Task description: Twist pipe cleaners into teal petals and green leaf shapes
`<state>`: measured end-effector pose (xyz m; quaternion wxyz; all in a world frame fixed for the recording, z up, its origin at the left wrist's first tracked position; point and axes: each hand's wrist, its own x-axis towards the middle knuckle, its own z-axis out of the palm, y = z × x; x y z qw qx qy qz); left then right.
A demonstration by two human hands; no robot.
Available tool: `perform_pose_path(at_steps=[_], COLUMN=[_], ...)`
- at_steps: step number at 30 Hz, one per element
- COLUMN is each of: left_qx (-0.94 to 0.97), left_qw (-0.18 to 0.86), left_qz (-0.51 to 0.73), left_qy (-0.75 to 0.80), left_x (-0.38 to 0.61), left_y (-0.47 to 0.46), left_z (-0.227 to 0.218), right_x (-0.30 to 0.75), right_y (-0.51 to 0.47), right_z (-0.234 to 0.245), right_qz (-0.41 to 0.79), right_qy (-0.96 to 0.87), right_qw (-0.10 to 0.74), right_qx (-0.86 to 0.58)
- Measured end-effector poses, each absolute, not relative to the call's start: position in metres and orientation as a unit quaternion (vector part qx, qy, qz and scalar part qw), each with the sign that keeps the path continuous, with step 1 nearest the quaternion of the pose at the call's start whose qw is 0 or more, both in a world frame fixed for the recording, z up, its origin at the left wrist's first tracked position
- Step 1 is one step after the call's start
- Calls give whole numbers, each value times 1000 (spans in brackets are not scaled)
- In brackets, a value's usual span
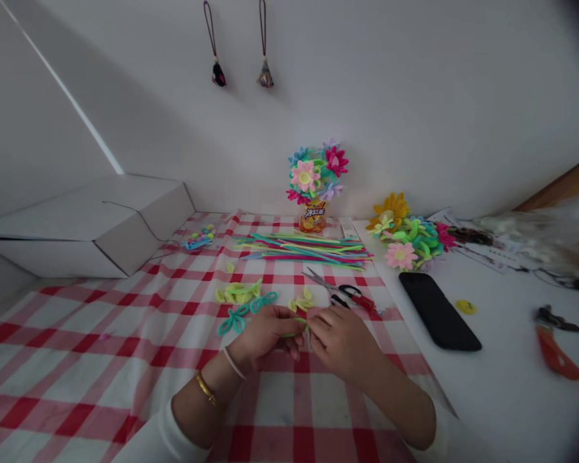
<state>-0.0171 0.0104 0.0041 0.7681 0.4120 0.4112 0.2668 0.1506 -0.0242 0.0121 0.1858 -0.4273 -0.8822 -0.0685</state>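
Observation:
My left hand (273,331) pinches a yellow-green pipe cleaner (296,328) between thumb and fingers. Close against it, my right hand (338,337) is closed at the other end of the same piece; its fingertips are partly hidden. Just beyond my left hand lie teal pipe-cleaner loops (234,319) and a cluster of yellow-green bent pieces (238,293). A few small yellow petal shapes (302,300) rest beyond the gap between my hands. Scissors (359,297) with dark handles, partly open, lie past my right hand.
A bundle of coloured pipe cleaners (309,249) lies across the checked cloth (174,328). Behind it stands a container (313,216) of fuzzy flowers. More flowers (408,238), a black phone (437,308) and red-handled pliers (554,350) are at right, a white box (87,222) at left.

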Motion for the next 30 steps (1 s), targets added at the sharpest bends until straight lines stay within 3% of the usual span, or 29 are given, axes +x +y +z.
perform_pose_path(at_steps=[5,8,14,18,21,30], left_qx=[398,448,590,607,605,567], left_qw=[777,745,679,692,693,688], left_qz=[277,274,240,282,310,331], left_qy=[401,411,364,270,240,309], left_x=[-17,-19,-24,-26,-25,-21], left_y=[11,12,8,0,-2,2], left_z=[4,5,12,22,22,14], right_x=[151,154,167,163,154,160], right_y=[-24,-23,-22,-25,-24,-18], right_z=[13,13,21,22,17,16], right_qz=[-50,47,374,685,823,857], right_qy=[-884,-877,-782,-555,-390,-315], right_qw=[229,248,247,283,289,259], right_qx=[-404,-409,-433,-377,-294,-315])
